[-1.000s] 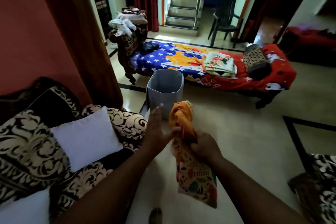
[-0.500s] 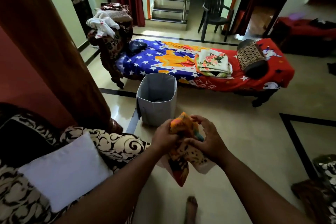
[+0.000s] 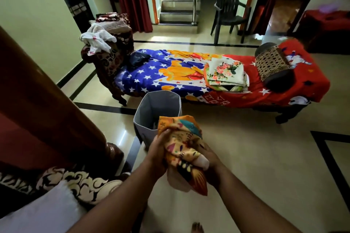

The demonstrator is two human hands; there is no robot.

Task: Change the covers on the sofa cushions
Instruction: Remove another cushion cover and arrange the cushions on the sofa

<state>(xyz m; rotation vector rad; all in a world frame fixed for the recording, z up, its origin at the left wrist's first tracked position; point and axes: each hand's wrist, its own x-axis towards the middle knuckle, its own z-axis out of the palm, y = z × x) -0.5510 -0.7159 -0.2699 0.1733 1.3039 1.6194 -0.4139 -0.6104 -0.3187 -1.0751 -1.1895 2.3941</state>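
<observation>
A bunched orange and yellow patterned cushion cover [image 3: 181, 145] is held between both hands just in front of a grey fabric bin [image 3: 151, 108]. My left hand [image 3: 158, 154] grips its left side, and my right hand [image 3: 209, 159] holds it from the right and below, mostly hidden by the cloth. A bare white cushion [image 3: 43, 212] lies on the black-and-cream patterned sofa [image 3: 79, 181] at the lower left. Folded floral covers [image 3: 225, 71] are stacked on the daybed [image 3: 284, 98].
The daybed with its blue, orange and red sheet crosses the room behind the bin, with a bolster [image 3: 274, 66] at its right end. A dark plastic chair [image 3: 229, 11] and stairs stand beyond. A brown curtain [image 3: 37, 100] hangs at the left. My foot [image 3: 197, 228] shows below.
The cover hung long from my right hand a second ago; both hands have since gathered it into a tight bundle and moved it toward the grey bin. The view has shifted right off the sofa.
</observation>
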